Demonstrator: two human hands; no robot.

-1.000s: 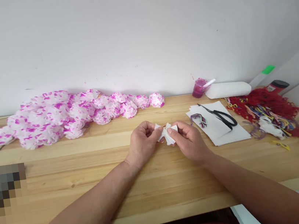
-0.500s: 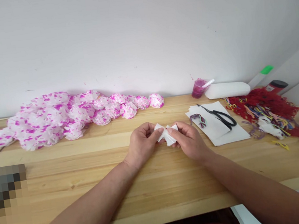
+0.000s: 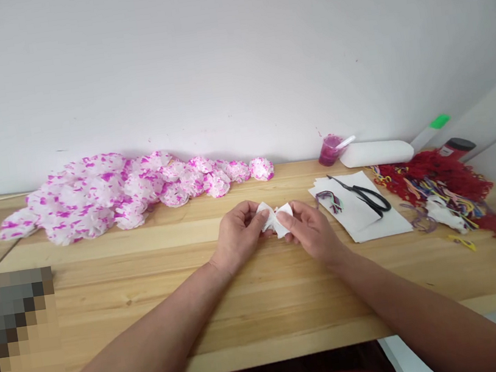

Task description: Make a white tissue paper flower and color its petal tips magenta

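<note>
A small piece of white tissue paper, gathered at its middle and fanned out at the sides, is held just above the wooden table. My left hand pinches its left part between thumb and fingers. On the other side, my right hand grips the right part, its thumb pressed on the paper. Fingertips behind the paper are partly hidden. Right of my right hand lies a stack of white sheets, with black-handled scissors and a short bundle of coloured yarn on top.
White and magenta paper pompoms are heaped along the wall at the left. A cup of magenta liquid, a white roll, a dark-lidded red jar and a tangle of red and coloured yarn stand at the right.
Both hands stay in the same place, still gripping the tissue paper. Its folds have shifted slightly, the lower part now less fanned out. The camera view has turned a little to the left.
</note>
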